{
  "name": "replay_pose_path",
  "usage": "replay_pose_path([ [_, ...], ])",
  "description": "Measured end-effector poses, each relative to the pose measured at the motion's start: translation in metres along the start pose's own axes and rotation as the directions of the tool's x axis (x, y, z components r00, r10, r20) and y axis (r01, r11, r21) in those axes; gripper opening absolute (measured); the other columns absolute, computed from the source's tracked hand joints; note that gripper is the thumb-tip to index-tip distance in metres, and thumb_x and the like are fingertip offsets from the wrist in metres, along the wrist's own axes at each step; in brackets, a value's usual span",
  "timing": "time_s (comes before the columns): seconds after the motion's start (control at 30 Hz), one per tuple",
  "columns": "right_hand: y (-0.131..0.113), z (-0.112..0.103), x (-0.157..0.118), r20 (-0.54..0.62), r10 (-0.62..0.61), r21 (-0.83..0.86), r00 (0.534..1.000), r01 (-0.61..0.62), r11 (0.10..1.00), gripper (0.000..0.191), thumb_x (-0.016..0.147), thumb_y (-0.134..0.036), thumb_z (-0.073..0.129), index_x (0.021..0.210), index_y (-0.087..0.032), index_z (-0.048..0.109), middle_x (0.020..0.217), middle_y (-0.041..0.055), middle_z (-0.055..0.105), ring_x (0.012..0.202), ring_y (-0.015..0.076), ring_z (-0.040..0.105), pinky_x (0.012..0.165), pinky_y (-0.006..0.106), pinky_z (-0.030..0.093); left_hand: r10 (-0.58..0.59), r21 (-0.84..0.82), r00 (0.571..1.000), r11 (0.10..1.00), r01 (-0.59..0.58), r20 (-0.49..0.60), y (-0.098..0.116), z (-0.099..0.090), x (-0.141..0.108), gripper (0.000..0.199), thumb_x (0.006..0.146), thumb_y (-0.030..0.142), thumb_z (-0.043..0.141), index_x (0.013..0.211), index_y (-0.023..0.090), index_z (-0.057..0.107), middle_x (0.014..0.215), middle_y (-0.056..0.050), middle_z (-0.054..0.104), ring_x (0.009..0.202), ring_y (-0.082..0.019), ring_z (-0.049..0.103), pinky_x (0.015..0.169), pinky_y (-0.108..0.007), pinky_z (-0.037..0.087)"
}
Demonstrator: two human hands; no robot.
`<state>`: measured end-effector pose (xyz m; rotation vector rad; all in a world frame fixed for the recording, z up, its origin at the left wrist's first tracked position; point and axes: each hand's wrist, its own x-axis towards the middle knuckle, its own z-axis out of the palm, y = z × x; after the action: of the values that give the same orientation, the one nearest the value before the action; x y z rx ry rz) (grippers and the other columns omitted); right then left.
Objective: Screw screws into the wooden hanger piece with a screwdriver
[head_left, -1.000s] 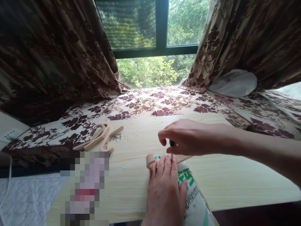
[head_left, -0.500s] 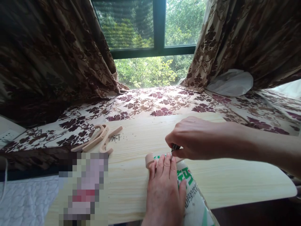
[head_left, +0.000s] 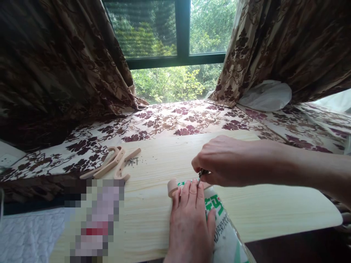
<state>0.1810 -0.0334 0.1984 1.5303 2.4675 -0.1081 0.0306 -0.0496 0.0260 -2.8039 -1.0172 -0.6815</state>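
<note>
My left hand presses down on a curved wooden piece, which lies on a white package with green print. Its fingers rest over the wood, and the rounded end sticks out to their left. Just above those fingertips, my right hand is closed around a small dark tool, mostly hidden in the fist. The tool's thin tip points down by the left fingertips; its exact contact point is too small to tell.
On the pale wooden board, several curved wooden pieces lie at the left beside a scatter of small screws. A blurred-out item is at lower left. Behind are floral cloth, a plastic bag, curtains and a window.
The whole view has shifted slightly, so everything sits a little further left. Both hands keep nearly the same pose and hold.
</note>
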Motion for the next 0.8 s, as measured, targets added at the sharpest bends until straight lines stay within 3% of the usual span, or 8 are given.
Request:
replay_pose_path([
  [0.1, 0.003, -0.002, 0.001, 0.037, -0.047, -0.019, 0.998, 0.048, 0.999, 0.014, 0.073, -0.006, 0.056, 0.075, -0.016, 0.065, 0.069, 0.0036, 0.064, 0.056, 0.0126, 0.047, 0.049, 0.028, 0.024, 0.024, 0.051, 1.000, 0.998, -0.023, -0.012, -0.003, 0.004, -0.002, 0.052, 0.091, 0.046, 0.035, 0.128, 0.013, 0.051, 0.133, -0.006, 0.053, 0.120, -0.025, 0.051, 0.095, -0.042, 0.044],
  [0.2, 0.005, 0.003, 0.003, 0.016, -0.069, 0.004, 0.997, 0.069, 0.998, 0.013, 0.072, -0.007, 0.056, 0.073, -0.016, 0.066, 0.066, 0.0047, 0.064, 0.056, 0.0135, 0.050, 0.048, 0.028, 0.024, 0.118, 0.122, 0.993, 0.986, -0.115, -0.019, -0.011, 0.010, -0.006, 0.054, 0.090, 0.047, 0.039, 0.131, 0.013, 0.048, 0.134, -0.005, 0.052, 0.121, -0.023, 0.050, 0.095, -0.039, 0.044],
  [0.37, 0.014, 0.009, 0.001, -0.046, 0.041, 0.081, 0.998, -0.037, 0.996, 0.015, 0.074, -0.020, 0.060, 0.083, -0.017, 0.071, 0.064, 0.0067, 0.066, 0.055, 0.0171, 0.055, 0.048, 0.028, 0.026, 0.156, 0.175, 0.987, 0.974, -0.147, -0.042, -0.017, 0.016, -0.008, 0.055, 0.089, 0.047, 0.040, 0.133, 0.013, 0.045, 0.136, -0.005, 0.050, 0.122, -0.022, 0.048, 0.096, -0.038, 0.042],
  [0.5, 0.018, 0.004, 0.000, -0.029, -0.072, 0.122, 0.997, 0.075, 0.990, 0.026, 0.073, -0.011, 0.057, 0.094, -0.020, 0.069, 0.081, 0.0052, 0.070, 0.071, 0.0168, 0.059, 0.053, 0.027, 0.030, 0.136, 0.155, 0.989, 0.980, -0.127, -0.050, -0.013, 0.012, -0.006, 0.054, 0.089, 0.047, 0.039, 0.129, 0.012, 0.048, 0.131, -0.005, 0.055, 0.119, -0.023, 0.051, 0.094, -0.039, 0.043],
  [0.67, 0.012, 0.005, 0.006, -0.028, -0.048, 0.068, 0.998, 0.050, 0.996, 0.013, 0.074, -0.013, 0.055, 0.072, -0.018, 0.067, 0.061, 0.0024, 0.062, 0.052, 0.0120, 0.047, 0.047, 0.026, 0.024, 0.111, 0.125, 0.994, 0.986, -0.110, -0.007, -0.011, 0.009, -0.004, 0.054, 0.090, 0.045, 0.040, 0.132, 0.013, 0.045, 0.137, -0.004, 0.049, 0.123, -0.023, 0.047, 0.097, -0.039, 0.040],
  [0.8, 0.012, 0.006, 0.002, -0.029, 0.003, 0.034, 1.000, -0.002, 0.999, 0.013, 0.078, -0.025, 0.058, 0.075, -0.018, 0.068, 0.057, 0.0029, 0.060, 0.049, 0.0126, 0.044, 0.046, 0.026, 0.021, 0.107, 0.103, 0.994, 0.989, -0.104, -0.022, -0.010, 0.007, -0.004, 0.053, 0.090, 0.045, 0.039, 0.132, 0.013, 0.046, 0.135, -0.004, 0.051, 0.122, -0.022, 0.048, 0.097, -0.039, 0.041],
])
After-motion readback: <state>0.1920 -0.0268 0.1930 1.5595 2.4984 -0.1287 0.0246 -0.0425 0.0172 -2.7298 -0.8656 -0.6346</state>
